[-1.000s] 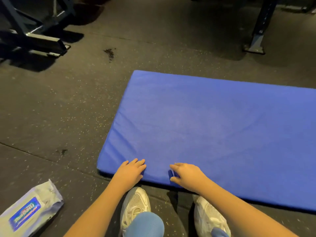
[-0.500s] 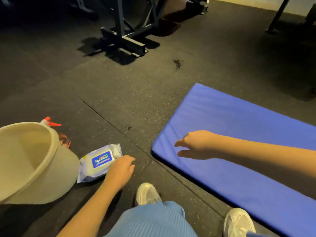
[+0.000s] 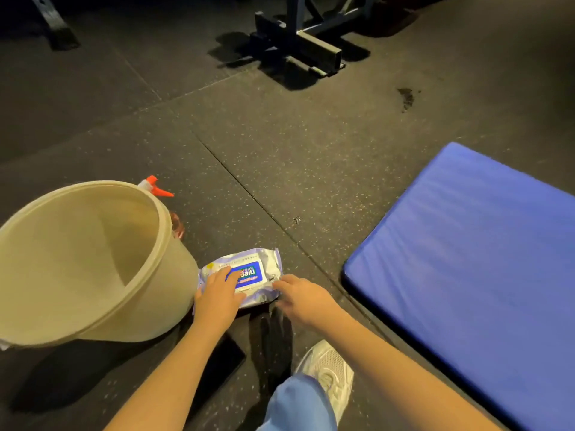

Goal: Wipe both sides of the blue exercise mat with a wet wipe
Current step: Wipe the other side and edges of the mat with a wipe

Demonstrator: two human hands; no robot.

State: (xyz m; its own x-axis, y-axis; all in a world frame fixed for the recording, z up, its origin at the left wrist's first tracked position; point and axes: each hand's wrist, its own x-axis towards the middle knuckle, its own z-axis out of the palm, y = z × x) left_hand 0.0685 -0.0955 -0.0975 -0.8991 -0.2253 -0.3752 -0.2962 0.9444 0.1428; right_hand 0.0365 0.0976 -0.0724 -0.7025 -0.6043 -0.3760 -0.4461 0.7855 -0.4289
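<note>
The blue exercise mat [image 3: 466,259] lies flat on the dark floor at the right, with nothing on it. A white and blue wet wipe pack [image 3: 259,270] lies on the floor left of the mat, beside a bucket. My left hand [image 3: 217,293] lies palm down on the pack's left half, pressing it to the floor. My right hand [image 3: 301,297] has its fingertips pinched on the pack's crumpled right end. No loose wipe is visible.
A large beige bucket [image 3: 161,300] stands tilted at the left, with a spray bottle's orange nozzle [image 3: 154,185] behind it. A black glove [image 3: 273,340] and a flat dark object [image 3: 224,362] lie near my white shoe [image 3: 329,365]. A metal gym frame [image 3: 311,48] stands at the back.
Both hands left the mat's near edge as the view swung left. The left hand reached the wipe pack first, then the right hand came over to its other end.
</note>
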